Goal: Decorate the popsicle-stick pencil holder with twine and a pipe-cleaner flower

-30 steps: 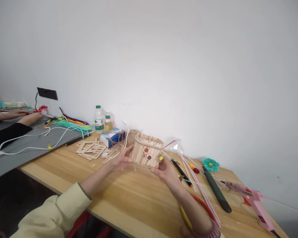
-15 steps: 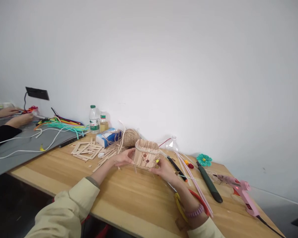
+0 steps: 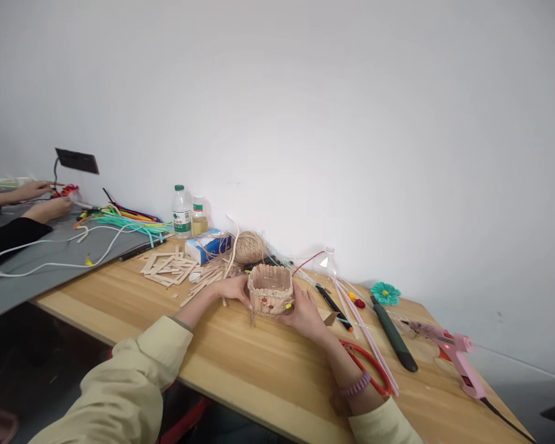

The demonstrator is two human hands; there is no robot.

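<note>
A small basket-like cup of wooden sticks stands upright near the middle of the wooden table, its open top showing and small brown dots on its front. My left hand grips its left side, with the thumb near the lower front. On the other side, my right hand is wrapped round the cup's right side, beside a small yellow piece. Behind the cup sits a ball of twine. Loose wooden sticks lie to the left of my left hand.
A bottle and a blue-white pack stand behind. To the right lie red-handled scissors, a green tool, a teal flower and a pink glue gun. Another person's hands work at far left.
The cup has tipped back upright and come lower, so its inside shows more. Both my hands have moved with it. The whole view has shifted slightly.
</note>
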